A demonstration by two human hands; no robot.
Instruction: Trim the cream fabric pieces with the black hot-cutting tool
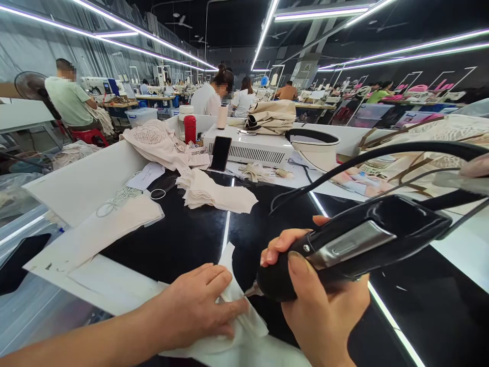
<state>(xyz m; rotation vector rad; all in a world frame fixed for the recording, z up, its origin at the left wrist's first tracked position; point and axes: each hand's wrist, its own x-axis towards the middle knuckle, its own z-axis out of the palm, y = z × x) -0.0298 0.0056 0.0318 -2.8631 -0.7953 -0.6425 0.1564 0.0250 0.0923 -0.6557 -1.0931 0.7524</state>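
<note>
My left hand (202,308) is closed on a small cream fabric piece (257,318), its fingers lying over the cloth at the near edge of the black tabletop. A narrow end of the cloth sticks up past the fingertips. My right hand (317,300) is wrapped round a black corded hand tool (355,239) with a silver plate along its side. The tool's pale tip reaches the edge of the cloth, close to my left fingers. Whether the tip touches it I cannot tell. More pale cloth (244,351) lies beneath my left hand.
A stack of cream fabric pieces (217,191) lies ahead on the black tabletop (183,229). Behind it are a phone (220,153), a red bottle (190,129) and a white vented box (248,148). The tool's black cable (344,165) arches to the right. Co-workers sit farther back.
</note>
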